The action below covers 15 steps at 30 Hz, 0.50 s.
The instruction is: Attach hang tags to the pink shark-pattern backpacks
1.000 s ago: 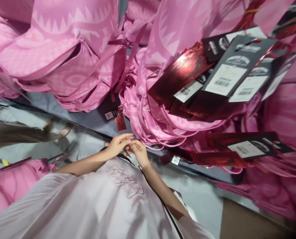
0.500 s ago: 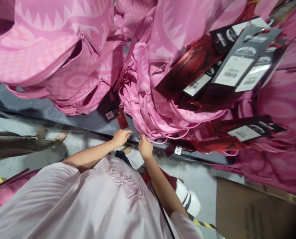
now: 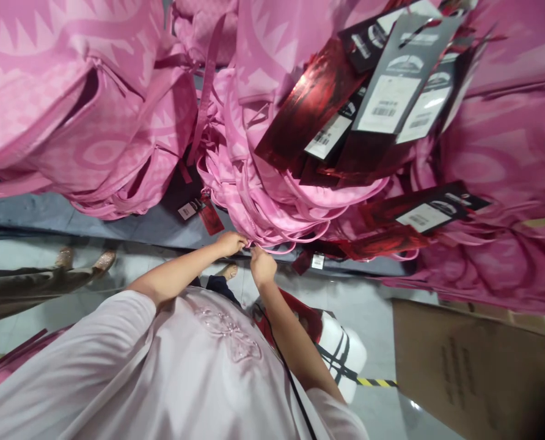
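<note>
My left hand is closed in a pinch at the front edge of the table, its fingertips by the pink loops. Right beside it, my right hand is also closed, thumb and finger pinched together. What the fingers hold is too small to make out. Just above both hands lies a stack of pink bags, its thin loops hanging over the edge. To the left rests a pink backpack with a partly unzipped pocket.
Black, grey and red hang tags cover the stack on the right. More pink bags lie at far right. A cardboard box stands on the floor. Another person's feet show at left, by the grey table cover.
My left hand has come closer to my right hand, its fingers closing into a pinch. The view has shifted, so the bags and tags appear farther left.
</note>
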{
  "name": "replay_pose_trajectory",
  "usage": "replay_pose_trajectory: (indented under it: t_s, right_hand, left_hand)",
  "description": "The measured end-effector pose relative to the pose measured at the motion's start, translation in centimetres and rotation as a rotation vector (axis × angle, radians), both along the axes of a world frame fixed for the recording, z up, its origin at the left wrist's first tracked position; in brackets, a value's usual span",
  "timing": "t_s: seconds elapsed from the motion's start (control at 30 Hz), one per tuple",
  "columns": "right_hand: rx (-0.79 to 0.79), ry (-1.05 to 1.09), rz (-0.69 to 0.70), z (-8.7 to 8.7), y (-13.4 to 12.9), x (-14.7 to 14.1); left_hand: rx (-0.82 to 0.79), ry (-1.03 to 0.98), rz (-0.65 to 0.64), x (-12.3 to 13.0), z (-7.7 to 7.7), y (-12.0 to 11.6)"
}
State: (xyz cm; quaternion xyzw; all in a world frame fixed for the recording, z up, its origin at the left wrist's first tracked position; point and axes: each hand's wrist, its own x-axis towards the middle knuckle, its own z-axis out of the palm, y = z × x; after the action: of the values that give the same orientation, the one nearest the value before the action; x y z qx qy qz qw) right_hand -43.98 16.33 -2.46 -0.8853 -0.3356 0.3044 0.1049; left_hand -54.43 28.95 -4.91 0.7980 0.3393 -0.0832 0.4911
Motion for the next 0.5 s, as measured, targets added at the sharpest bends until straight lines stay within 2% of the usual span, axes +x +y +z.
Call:
replay_pose_trajectory:
  t_s: [0.13,0.3,0.5]
  right_hand:
    - [0.015,0.095,-0.094,0.6,-0.7,1.2]
    - [-0.003,0.465,-0.251,0.2,-0.7,2.5]
    - [-0.005,0.808,-0.366,0.1,0.0,3.7]
  left_hand:
    - [-0.113,0.0,-0.038,-0.6,0.2,0.7]
    - [-0.2,-0.102,-0.048,-3.2,0.0,0.2]
    - [-0.011,-0.132,0.001,-4.7,-0.7,-0.6]
